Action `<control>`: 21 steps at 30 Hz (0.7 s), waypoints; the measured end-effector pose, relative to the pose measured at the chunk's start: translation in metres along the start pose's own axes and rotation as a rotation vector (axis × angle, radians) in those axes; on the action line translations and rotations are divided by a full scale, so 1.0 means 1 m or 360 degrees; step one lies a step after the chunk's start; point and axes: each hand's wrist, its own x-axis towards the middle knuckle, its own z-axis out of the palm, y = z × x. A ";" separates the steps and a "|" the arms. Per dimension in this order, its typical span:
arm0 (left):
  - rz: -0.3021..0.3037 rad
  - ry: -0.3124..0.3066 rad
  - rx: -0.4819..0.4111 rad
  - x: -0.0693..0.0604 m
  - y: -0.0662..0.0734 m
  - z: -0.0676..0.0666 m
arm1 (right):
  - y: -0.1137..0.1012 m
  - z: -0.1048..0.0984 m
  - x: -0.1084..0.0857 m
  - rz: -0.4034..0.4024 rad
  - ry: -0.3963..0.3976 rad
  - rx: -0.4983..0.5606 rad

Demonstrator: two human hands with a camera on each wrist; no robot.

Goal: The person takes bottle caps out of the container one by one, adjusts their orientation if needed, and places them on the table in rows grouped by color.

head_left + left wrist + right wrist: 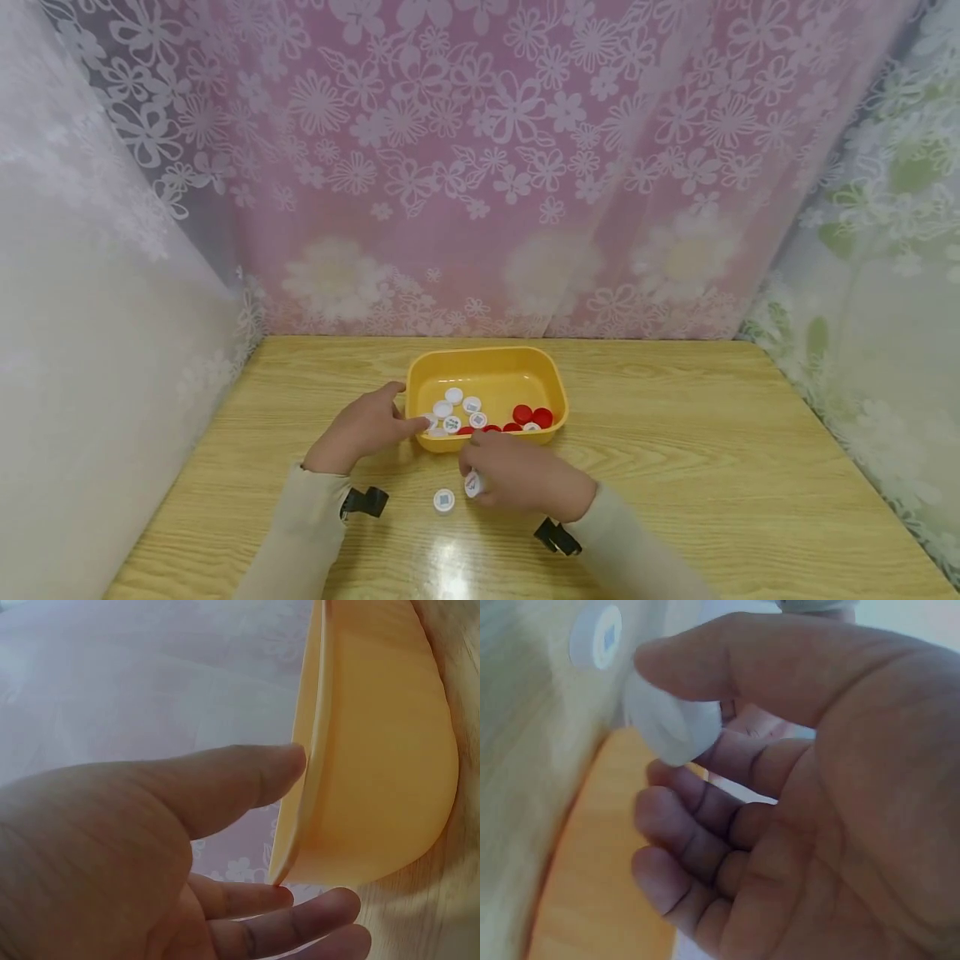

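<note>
The right hand pinches a white cap between thumb and fingers, just in front of the yellow tray; in the right wrist view the cap looks tilted. At the tray's left front corner, the left hand has its thumb over the rim and its fingers along the outside, loosely extended, as the left wrist view of the tray shows. A second white cap with a printed mark lies flat on the table, left of the right hand.
Inside the tray, several white caps lie at the left and several red caps toward the right and front. The wooden table is bounded by a pink floral curtain behind and pale curtains at both sides.
</note>
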 end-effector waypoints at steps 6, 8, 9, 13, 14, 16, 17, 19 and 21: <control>-0.0012 0.0017 -0.0034 0.001 0.001 0.002 | -0.004 0.006 0.000 0.0066 -0.0061 0.0046; 0.0013 0.0020 -0.0052 0.001 0.001 0.003 | -0.004 0.008 0.000 0.0084 -0.0066 0.0052; 0.0030 0.0019 -0.0061 0.001 0.001 0.004 | -0.004 0.009 0.000 0.0096 -0.0068 0.0052; 0.0132 0.0006 -0.0116 0.002 0.000 0.007 | -0.004 0.014 0.001 0.0133 -0.0065 0.0043; 0.0163 0.0002 -0.0139 0.002 0.001 0.007 | -0.004 0.016 0.001 0.0132 -0.0058 0.0034; 0.0207 -0.0006 -0.0163 0.003 0.001 0.007 | -0.004 0.018 0.002 0.0127 -0.0050 0.0020; 0.0225 -0.0008 -0.0165 0.003 0.001 0.007 | -0.003 0.019 0.003 0.0122 -0.0043 0.0017; 0.0237 -0.0008 -0.0157 0.004 0.002 0.007 | -0.003 0.020 0.004 0.0121 -0.0028 0.0000; 0.0229 -0.0010 -0.0132 0.004 0.002 0.006 | -0.002 0.021 0.005 0.0136 -0.0022 -0.0012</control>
